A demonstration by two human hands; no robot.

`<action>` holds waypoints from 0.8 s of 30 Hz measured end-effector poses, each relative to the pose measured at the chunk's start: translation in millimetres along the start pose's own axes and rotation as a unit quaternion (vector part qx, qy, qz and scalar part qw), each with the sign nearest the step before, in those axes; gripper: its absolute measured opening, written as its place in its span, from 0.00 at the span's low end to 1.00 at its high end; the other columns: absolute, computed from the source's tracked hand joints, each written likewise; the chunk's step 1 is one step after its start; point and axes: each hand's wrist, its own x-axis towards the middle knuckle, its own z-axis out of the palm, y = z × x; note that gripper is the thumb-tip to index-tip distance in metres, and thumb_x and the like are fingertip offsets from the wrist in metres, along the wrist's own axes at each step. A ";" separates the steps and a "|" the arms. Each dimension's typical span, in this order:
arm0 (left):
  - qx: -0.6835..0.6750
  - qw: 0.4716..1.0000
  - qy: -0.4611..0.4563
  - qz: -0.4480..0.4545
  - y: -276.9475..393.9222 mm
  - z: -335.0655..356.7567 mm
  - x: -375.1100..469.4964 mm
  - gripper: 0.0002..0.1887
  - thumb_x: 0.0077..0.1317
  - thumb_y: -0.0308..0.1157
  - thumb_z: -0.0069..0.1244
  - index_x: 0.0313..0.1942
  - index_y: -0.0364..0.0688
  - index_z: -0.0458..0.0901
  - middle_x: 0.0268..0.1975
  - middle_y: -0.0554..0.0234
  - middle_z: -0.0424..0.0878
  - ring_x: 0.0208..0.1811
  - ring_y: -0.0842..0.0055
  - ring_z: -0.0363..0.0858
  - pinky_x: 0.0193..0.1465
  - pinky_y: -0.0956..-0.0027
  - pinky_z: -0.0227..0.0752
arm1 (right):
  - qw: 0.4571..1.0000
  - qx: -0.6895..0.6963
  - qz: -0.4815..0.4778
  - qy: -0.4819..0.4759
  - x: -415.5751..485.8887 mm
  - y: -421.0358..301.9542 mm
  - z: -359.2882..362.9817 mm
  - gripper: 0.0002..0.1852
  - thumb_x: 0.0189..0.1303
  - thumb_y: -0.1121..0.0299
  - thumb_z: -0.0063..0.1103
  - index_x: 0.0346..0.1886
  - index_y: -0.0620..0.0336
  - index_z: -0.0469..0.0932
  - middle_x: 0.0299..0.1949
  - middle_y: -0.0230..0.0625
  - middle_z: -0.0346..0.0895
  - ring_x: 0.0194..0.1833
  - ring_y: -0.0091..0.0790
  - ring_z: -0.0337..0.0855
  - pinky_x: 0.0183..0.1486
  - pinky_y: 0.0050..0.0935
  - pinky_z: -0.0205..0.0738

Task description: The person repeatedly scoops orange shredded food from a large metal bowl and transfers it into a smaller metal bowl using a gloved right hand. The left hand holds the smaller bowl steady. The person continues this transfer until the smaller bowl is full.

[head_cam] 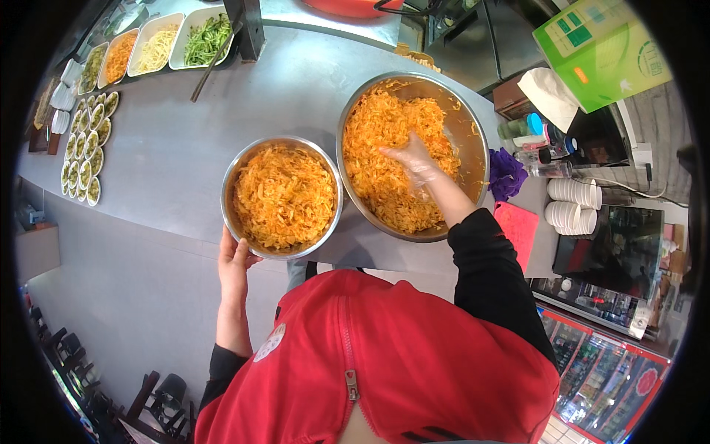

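Note:
Two round metal bowls stand side by side on the grey counter, both holding orange-coloured shredded food. My left hand [236, 252] grips the near left rim of the smaller bowl [226, 205], thumb on the outside near the rim and fingers at its underside. That bowl is full of shreds [284, 197]. My right hand [413, 161], in a clear plastic glove, reaches into the larger bowl [471, 133] and rests on the shredded food [371, 122], fingers spread and pointing left. Its fingertips touch the food; the far side of the palm is hidden.
White trays of shredded vegetables [208, 39] stand at the back left, with metal tongs [213, 66] beside them. Small filled cups [86, 147] are grouped at the left. Right of the large bowl lie a purple cloth [506, 175], a red board [516, 230] and stacked white bowls [571, 205].

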 end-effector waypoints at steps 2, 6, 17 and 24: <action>-0.002 1.000 0.002 0.009 0.9 2.2 -0.9 0.29 0.72 0.25 0.39 0.72 0.45 0.54 0.54 0.61 0.77 0.41 0.81 0.81 0.36 0.79 0.80 | 0.996 0.076 -0.016 -0.042 -9.5 -6.3 9.3 0.60 0.41 0.59 0.80 0.70 0.77 0.47 0.62 0.65 0.62 0.64 0.55 0.67 0.67 0.42 0.62; -0.009 1.000 -0.017 0.003 1.8 1.5 -1.2 0.29 0.72 0.25 0.38 0.72 0.45 0.53 0.55 0.60 0.77 0.41 0.80 0.81 0.36 0.78 0.80 | 0.991 -0.102 -0.064 -0.059 -21.7 -8.5 18.9 0.55 0.41 0.59 0.80 0.68 0.74 0.54 0.64 0.61 0.60 0.66 0.52 0.64 0.69 0.41 0.59; -0.006 1.000 -0.003 0.013 -2.8 0.5 0.8 0.29 0.72 0.25 0.38 0.72 0.44 0.53 0.53 0.59 0.77 0.42 0.80 0.80 0.36 0.78 0.80 | 0.991 -0.061 -0.005 -0.118 -17.3 1.8 21.7 0.60 0.41 0.60 0.80 0.72 0.72 0.46 0.66 0.61 0.52 0.67 0.53 0.59 0.70 0.40 0.56; -0.006 1.000 -0.011 0.016 -1.0 0.1 0.5 0.29 0.72 0.26 0.38 0.72 0.45 0.53 0.55 0.59 0.76 0.43 0.80 0.81 0.37 0.78 0.79 | 0.975 -0.199 -0.072 -0.067 -8.7 4.3 30.0 0.56 0.45 0.68 0.77 0.72 0.72 0.45 0.67 0.60 0.54 0.52 0.43 0.79 0.58 0.36 0.72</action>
